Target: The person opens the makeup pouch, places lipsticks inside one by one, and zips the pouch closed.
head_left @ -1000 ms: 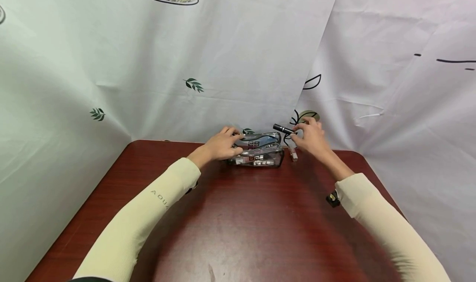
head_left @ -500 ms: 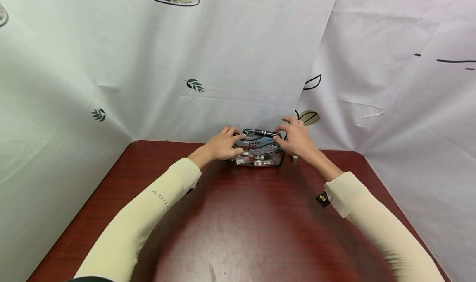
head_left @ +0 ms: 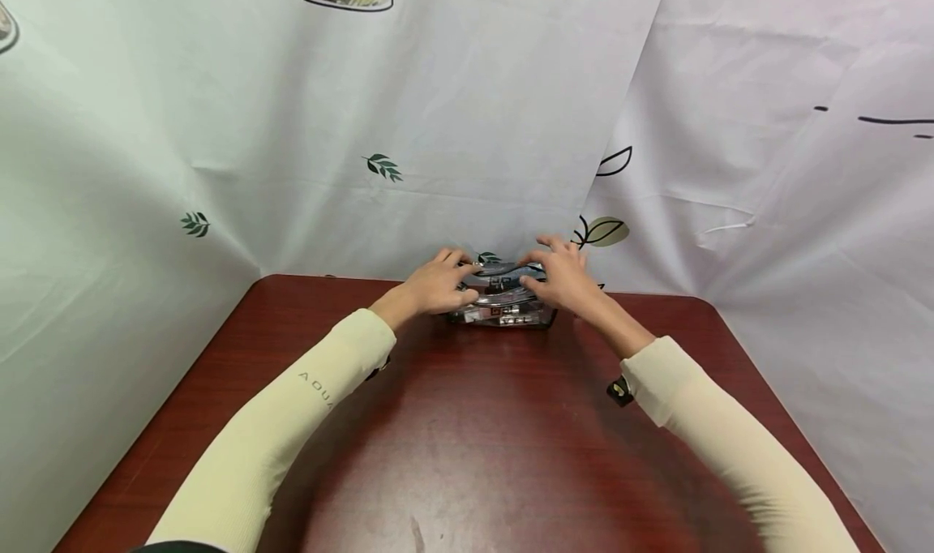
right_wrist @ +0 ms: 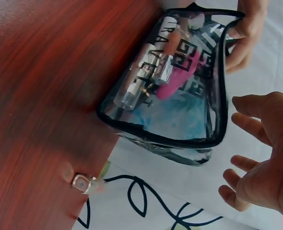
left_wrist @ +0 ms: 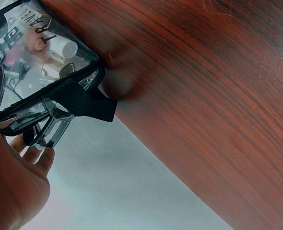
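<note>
A clear cosmetic bag (head_left: 511,316) with black trim stands at the back of the table, its top gaping. Through its wall in the right wrist view show several tubes and a pink item (right_wrist: 177,79). My left hand (head_left: 438,284) grips the bag's left end by the rim, fingers behind it in the left wrist view (left_wrist: 17,182). Over the bag's right side is my right hand (head_left: 565,281), its fingers apart and nothing seen between them. A small tube with a square silver end (right_wrist: 84,184) lies on the table beside the bag; in the head view my right hand hides it.
The dark red wooden table (head_left: 467,439) meets a white printed cloth (head_left: 467,131) right behind the bag. Cloth also hangs along the left and right sides. A black strap tab (left_wrist: 91,103) sticks out from the bag's left end.
My right hand has moved left to above the bag with a black cosmetic tube and has let it go; the tube is no longer seen in my fingers. My left hand has stayed on the bag.
</note>
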Demonstrator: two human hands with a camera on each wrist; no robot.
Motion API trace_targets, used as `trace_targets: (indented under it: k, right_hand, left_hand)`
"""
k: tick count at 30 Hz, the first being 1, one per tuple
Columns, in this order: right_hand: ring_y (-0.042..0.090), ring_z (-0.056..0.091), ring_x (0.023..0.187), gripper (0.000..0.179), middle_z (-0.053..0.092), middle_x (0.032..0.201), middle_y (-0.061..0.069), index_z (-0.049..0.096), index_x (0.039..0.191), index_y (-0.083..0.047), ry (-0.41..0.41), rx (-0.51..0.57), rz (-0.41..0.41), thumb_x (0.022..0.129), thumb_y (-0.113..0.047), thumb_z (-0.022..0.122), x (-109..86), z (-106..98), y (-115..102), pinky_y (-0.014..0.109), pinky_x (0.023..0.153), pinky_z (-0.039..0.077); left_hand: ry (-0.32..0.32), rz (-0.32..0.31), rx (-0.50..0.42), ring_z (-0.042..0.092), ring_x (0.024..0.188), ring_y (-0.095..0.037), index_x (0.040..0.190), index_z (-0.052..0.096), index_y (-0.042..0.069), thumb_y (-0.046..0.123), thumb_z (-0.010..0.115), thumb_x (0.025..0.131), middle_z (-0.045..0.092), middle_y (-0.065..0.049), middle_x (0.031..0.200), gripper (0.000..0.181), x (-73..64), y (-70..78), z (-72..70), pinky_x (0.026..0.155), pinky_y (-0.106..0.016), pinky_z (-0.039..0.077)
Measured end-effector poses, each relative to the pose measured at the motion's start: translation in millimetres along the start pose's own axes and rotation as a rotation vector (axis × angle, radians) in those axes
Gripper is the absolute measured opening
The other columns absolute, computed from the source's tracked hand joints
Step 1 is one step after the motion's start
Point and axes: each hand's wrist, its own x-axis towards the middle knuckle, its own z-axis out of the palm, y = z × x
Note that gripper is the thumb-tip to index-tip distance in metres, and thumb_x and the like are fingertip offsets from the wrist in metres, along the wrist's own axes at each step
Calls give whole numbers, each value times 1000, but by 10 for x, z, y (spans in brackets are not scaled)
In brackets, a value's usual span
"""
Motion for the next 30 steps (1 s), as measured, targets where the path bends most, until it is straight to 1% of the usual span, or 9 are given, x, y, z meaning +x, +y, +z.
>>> trace_targets:
  k: [1,2,6,11,19,20,26,27,30]
  right_hand:
    - [62,26,162,34,35,180,26,78,139,-11,-6,6,8,108,-25,75,-3,10,-1,80,129,20]
    - [62,26,162,35,35,180,26,77,140,-11,-8,6,12,108,-25,75,-6,20,0,80,130,18]
    - [61,26,162,34,37,179,27,77,139,-9,1,17,15,109,-23,74,-16,33,11,81,131,17]
    - [61,31,159,33,40,176,29,77,136,-6,49,46,2,109,-22,72,2,9,54,80,126,24]
    - [62,41,153,34,48,167,35,77,133,2,147,73,-16,107,-19,70,19,-70,285,79,123,30]
    - [62,41,153,34,49,167,36,77,133,3,155,73,-9,107,-19,70,19,-80,332,79,122,30]
    - [58,40,157,34,48,167,36,77,132,5,170,58,67,109,-19,68,-4,-129,593,83,123,28]
    - [59,39,157,34,47,168,36,77,132,4,162,52,85,110,-19,67,-12,-132,624,83,123,28]
    - [62,37,157,35,45,169,35,77,130,3,129,40,143,110,-23,66,-45,-118,717,82,123,27]
  left_hand:
    - [5,-5,-9,36,158,-32,171,52,28,59,43,105,42,-7,172,74,29,-44,27,120,-66,43]
    - [-2,-3,-6,37,158,-33,172,51,27,57,43,106,42,-8,172,73,18,-23,1,122,-65,42]
    - [-18,-5,14,38,158,-37,172,51,19,47,46,108,43,-13,172,70,-169,245,-238,123,-64,42]
    - [-6,-17,46,38,160,-36,171,51,15,43,43,109,43,-15,172,69,-308,400,-350,127,-57,41]
    - [-20,-18,28,36,162,-37,172,50,16,42,44,109,42,-15,174,69,-303,397,-348,130,-59,39]
    - [-12,-1,18,36,162,-35,173,49,18,47,41,110,42,-13,174,70,-239,284,-267,130,-57,39]
    - [-5,6,21,37,161,-34,172,50,17,47,41,109,42,-13,173,71,-231,280,-255,129,-56,40]
    - [-12,-10,30,37,161,-36,171,51,15,42,43,108,42,-15,173,69,-291,391,-331,128,-58,40]
    - [-3,-9,37,38,159,-37,171,52,15,42,43,108,43,-15,172,69,-296,391,-323,127,-57,41]
